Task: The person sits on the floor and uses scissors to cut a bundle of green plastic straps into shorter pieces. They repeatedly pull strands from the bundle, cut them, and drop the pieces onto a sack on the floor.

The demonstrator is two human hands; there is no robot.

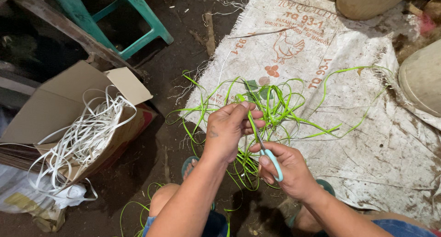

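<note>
My left hand (228, 129) pinches a bright green plastic strip (251, 120) near its upper end, holding it upright. My right hand (285, 169) grips a pair of scissors with pale blue handles (273, 160), whose blades point up along that strip just below my left fingers. A loose tangle of the same green strips (275, 106) lies on a dirty white woven sack (349, 127) spread on the ground behind my hands.
An open cardboard box (59, 104) at the left spills white plastic strips (87, 136). A teal plastic stool (124, 16) stands at the upper left. Woven baskets (363, 3) and a pale bucket (422, 78) sit at the right. The ground is dark dirt.
</note>
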